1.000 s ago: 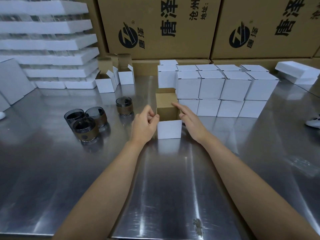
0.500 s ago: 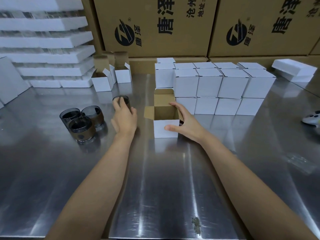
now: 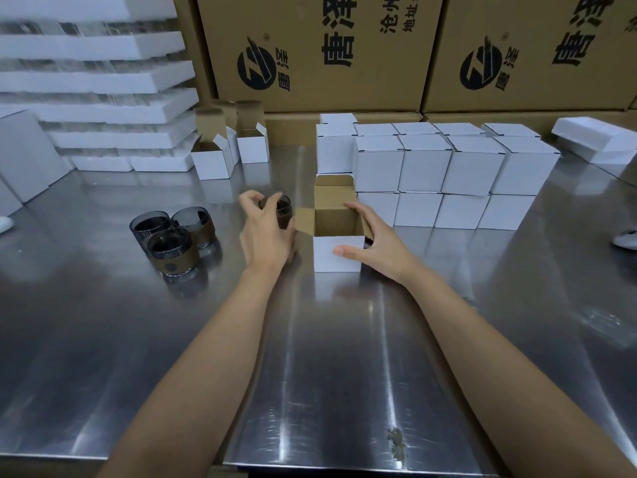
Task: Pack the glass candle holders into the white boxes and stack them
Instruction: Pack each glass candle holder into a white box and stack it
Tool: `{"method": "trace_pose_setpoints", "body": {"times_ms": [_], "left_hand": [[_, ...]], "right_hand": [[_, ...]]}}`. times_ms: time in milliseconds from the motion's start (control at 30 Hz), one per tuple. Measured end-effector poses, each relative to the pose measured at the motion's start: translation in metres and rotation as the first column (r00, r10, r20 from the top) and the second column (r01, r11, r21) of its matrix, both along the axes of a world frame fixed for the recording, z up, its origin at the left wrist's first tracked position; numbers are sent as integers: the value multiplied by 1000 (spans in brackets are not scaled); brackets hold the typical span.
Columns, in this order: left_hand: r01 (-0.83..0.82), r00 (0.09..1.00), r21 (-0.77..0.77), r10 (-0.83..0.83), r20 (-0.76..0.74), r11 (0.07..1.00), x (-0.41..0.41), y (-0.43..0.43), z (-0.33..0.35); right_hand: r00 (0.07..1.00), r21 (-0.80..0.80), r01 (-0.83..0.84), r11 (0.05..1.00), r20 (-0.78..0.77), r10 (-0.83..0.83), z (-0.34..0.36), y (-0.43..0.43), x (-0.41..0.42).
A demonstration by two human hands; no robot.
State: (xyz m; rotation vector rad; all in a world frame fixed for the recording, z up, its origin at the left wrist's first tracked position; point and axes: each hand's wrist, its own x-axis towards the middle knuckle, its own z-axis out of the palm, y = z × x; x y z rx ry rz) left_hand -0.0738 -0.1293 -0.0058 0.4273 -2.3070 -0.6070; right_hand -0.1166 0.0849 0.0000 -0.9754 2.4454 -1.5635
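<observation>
— Steel table [image 3: 327,374], what's happening?
— Nearest, the left hand [image 3: 265,232] grips one glass holder [image 3: 284,212] just beside the open white box [image 3: 337,257], which the right hand [image 3: 375,241] clasps steady (it looks empty). Leftward, three holders [image 3: 172,236] wait; behind, closed boxes [image 3: 448,167] sit stacked.
— Changed?
— Half a second ago that holder stood farther left.

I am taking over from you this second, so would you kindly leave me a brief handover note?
Left hand grips a dark smoked-glass candle holder with a brown band, beside the open white cardboard box. Right hand holds that box.
Three more banded holders stand left on the steel table; spare open boxes at back left.
Done: closed white boxes stacked two high, back right.
Left: box this holder, close, stack; then the other three.
</observation>
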Motion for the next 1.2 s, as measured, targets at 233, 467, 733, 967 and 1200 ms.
{"method": "trace_pose_setpoints", "body": {"times_ms": [233,467,733,967,1200], "left_hand": [[-8,984,111,-12,179,994,-15,-14,-8],[164,986,481,-145,-76,861,-9,-17,0],[531,832,622,-214,-512,575,5,2,32],[724,683,447,-455,-572,525,15,25,46],[717,695,366,-649,-310,593,18,32,45]], "right_hand": [[1000,1,-4,1000,9,4,2,1,3],[1000,7,-3,1000,2,3,1,2,2],[1000,16,3,1000,-16,-3,-1,1,1],[999,6,20,1000,-33,-20,-2,0,0],[1000,-33,14,999,-26,-15,-3,-2,0]]}}
